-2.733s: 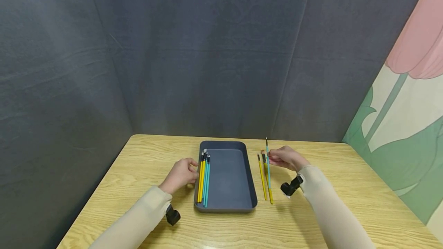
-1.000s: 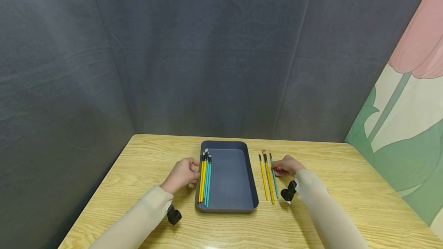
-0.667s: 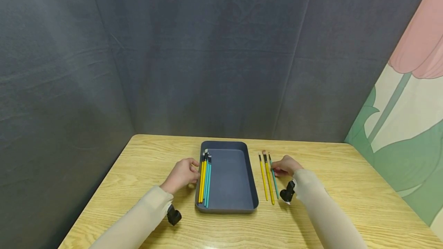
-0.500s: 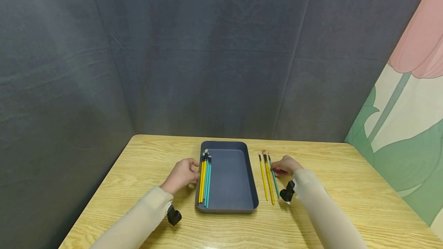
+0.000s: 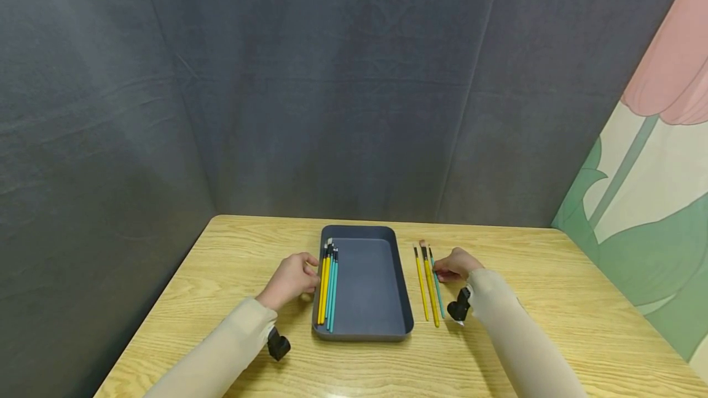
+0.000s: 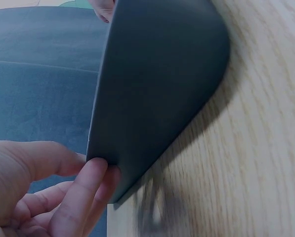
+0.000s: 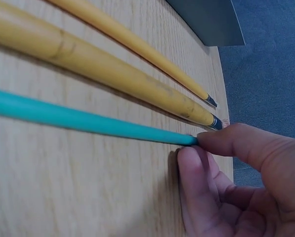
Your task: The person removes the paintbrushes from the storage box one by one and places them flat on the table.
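Observation:
In the head view my left hand [image 5: 290, 278] is at the left side of a dark grey tray [image 5: 367, 330]. The left wrist view shows its thumb and fingers [image 6: 92, 173] pinching the tray's rim, fingertips on the outer wall. Two yellow paintbrushes [image 5: 323, 290] and two teal paintbrushes [image 5: 332, 300] lie along the left inside. Right of the tray, my right hand [image 5: 458, 264] pinches a slim teal paintbrush [image 7: 98, 121] near its dark ferrule, the handle low along the table. Parallel to it lie a thick yellow paintbrush [image 7: 112, 71] and a thinner yellow paintbrush [image 7: 137, 47].
The wooden table [image 5: 232, 349] carries the tray near its far edge, where a dark grey curtain [image 5: 343, 91] hangs. Another curtain stretch covers the left side. A wall with a tulip picture [image 5: 652, 158] borders the right. Small black cameras [image 5: 459, 307] sit on both wrists.
My right hand has brought the teal paintbrush down from over the yellow ones to their right side, then shifted it slightly closer to them. The left hand stays at the tray.

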A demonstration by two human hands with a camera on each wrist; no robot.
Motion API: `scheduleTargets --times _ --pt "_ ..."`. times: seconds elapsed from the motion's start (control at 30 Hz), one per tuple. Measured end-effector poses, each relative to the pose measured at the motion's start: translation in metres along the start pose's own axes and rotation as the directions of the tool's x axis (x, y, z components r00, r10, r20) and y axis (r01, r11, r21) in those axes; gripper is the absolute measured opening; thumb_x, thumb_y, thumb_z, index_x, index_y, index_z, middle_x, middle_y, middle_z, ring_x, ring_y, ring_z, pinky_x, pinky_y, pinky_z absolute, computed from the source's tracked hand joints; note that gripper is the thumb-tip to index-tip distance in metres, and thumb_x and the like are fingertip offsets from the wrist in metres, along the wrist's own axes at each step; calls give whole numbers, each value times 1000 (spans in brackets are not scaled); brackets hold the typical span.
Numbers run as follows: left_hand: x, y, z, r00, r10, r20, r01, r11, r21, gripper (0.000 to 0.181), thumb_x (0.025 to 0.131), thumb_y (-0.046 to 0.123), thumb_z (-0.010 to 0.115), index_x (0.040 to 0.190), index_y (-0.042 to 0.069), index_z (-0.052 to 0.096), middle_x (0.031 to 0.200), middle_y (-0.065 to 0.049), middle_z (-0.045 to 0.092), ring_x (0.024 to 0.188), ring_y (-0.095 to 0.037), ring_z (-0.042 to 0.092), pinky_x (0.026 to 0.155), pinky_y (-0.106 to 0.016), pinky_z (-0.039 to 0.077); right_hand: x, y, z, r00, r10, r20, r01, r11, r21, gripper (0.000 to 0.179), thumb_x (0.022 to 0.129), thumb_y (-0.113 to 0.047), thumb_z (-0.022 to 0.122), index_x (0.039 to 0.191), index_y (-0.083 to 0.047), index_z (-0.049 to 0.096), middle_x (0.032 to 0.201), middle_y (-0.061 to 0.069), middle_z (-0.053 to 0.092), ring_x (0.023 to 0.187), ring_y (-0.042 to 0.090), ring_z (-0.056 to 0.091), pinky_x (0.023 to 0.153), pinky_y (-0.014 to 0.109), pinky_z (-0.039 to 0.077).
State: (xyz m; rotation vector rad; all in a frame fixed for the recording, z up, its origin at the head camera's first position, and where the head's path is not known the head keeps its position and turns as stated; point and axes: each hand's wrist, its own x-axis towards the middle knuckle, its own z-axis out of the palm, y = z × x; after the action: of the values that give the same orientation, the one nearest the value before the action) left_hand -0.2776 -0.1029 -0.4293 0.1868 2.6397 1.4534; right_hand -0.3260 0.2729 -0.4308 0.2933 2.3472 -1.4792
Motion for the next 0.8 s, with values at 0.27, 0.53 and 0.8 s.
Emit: scheduleTargets --times 0.27,0.53,0.8 --pt "-1 1 -1 1000 3 -3 -3 1000 1 32 81 -2 66 113 -3 61 81 -10 63 65 -17 66 63 -32 61 0 0 1 1000 -8 -1 8 1000 -2 21 86 2 59 100 18 60 64 3 63 52 5 60 56 19 56" --pt "-1 1 -1 1000 11 -3 -11 1000 6 33 81 -2 65 113 -4 61 80 -10 63 64 -16 65 63 -32 61 1 -1 -1 1000 4 -3 -4 1000 -15 20 86 0 61 98 16 62 63 3 63 51 5 60 55 19 56" --pt "0 0 0 1000 6 0 -6 1000 8 33 81 -2 65 113 -4 60 80 -10 63 64 -16 65 62 -31 60 -2 1 -2 1000 -8 9 8 1000 16 20 87 -2 61 97 15 63 65 3 65 53 5 62 58 19 57"
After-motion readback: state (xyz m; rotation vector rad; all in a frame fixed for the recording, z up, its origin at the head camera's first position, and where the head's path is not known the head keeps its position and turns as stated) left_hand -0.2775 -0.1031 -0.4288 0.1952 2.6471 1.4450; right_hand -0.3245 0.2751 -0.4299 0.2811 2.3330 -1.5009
